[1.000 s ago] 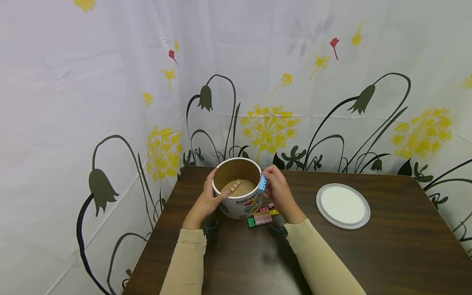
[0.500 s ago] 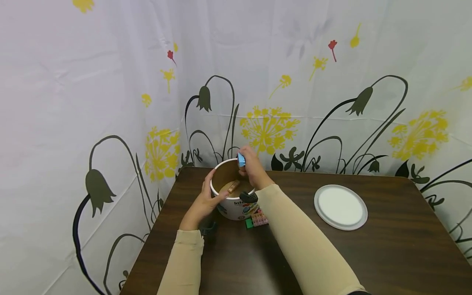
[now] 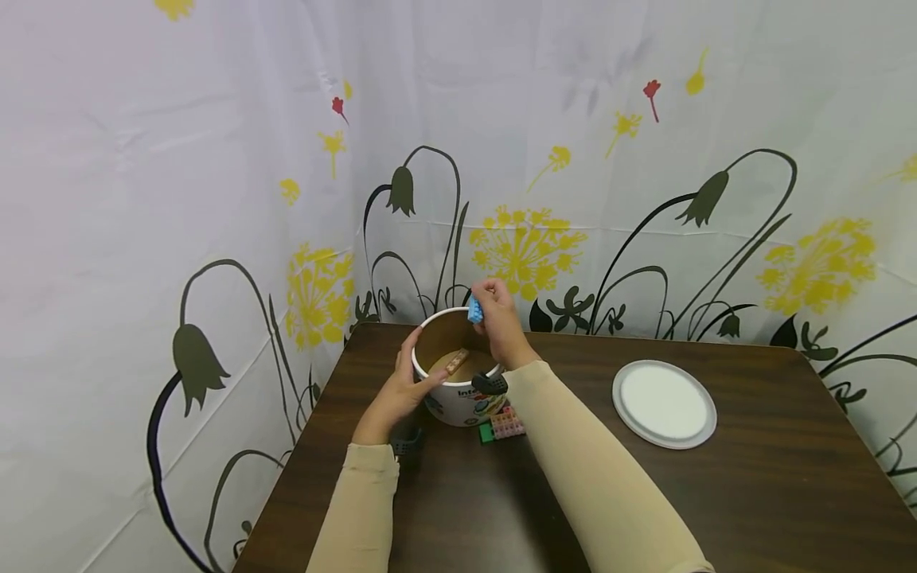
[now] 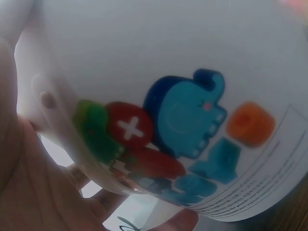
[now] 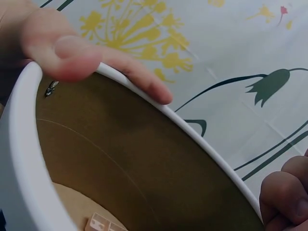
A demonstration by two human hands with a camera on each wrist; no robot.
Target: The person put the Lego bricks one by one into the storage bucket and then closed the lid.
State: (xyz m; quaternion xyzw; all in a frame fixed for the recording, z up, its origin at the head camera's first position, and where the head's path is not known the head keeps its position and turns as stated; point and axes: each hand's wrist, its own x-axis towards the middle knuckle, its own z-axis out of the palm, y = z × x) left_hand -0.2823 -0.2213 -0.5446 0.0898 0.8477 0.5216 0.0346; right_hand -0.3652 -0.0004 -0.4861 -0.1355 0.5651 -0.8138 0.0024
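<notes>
A white bucket [image 3: 458, 407] with printed toy pictures stands on the table, its top open. My left hand [image 3: 398, 398] grips it at the left, thumb at the front rim and fingers round the far side. The left wrist view has the bucket's printed elephant [image 4: 190, 115] near the palm. Above the right rear rim, my right hand [image 3: 501, 322] pinches a light blue toy brick [image 3: 475, 309]. Only curled fingers [image 5: 284, 197] of that hand show in the right wrist view, and the brick is hidden there. On the bucket's floor lies a tan brick [image 3: 457, 361].
Pink bricks [image 3: 507, 423] and a green brick [image 3: 487, 433] lie against the bucket's front right, partly hidden by the right forearm. A round white lid [image 3: 664, 403] lies farther right on the dark wooden table [image 3: 788, 469]. A flower-printed curtain [image 3: 616, 183] hangs behind.
From beside the bucket's right rim, my right hand has moved left and up with the blue brick, to above the rear rim. Lately it has shifted slightly right. The left hand stays on the bucket.
</notes>
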